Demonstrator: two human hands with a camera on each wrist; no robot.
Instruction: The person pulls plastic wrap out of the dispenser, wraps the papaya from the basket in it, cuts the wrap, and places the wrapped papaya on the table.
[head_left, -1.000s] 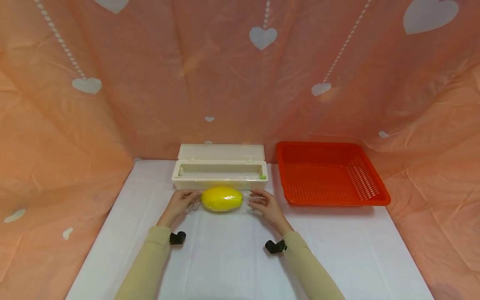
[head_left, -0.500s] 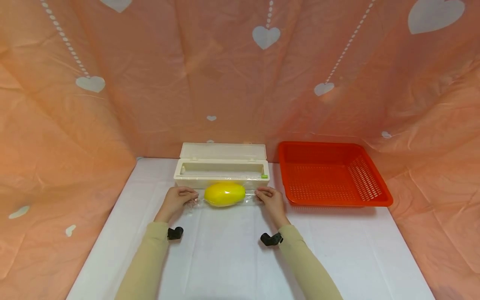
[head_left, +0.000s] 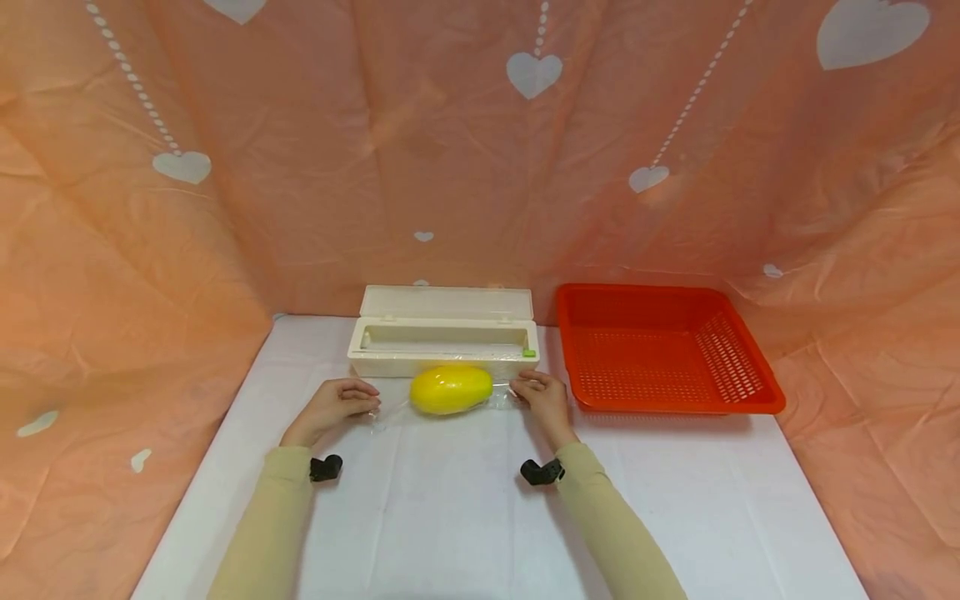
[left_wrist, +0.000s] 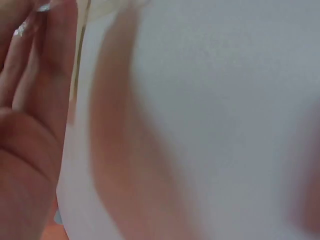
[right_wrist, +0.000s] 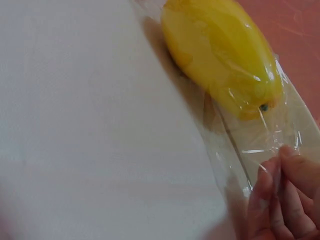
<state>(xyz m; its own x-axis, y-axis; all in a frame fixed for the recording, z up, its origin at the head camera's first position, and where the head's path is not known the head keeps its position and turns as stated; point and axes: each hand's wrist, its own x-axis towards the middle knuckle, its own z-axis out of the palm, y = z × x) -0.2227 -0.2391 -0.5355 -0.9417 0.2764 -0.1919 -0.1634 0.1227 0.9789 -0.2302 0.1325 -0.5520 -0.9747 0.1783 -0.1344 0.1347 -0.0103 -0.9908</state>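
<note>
While the yellow fruit [head_left: 451, 390] is set in the middle, film [right_wrist: 252, 151] pinched by the right hand [head_left: 547, 407] at three o'clock should be pulled softly; at nine o'clock, any grip by the left hand [head_left: 328, 410] cannot be told.

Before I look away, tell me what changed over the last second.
The left hand has moved left, away from the yellow fruit; whether it holds the clear film is unclear. The right hand, its fingers spread earlier, now pinches the film. The fruit edged toward the white box. The box and red basket stayed put.
</note>
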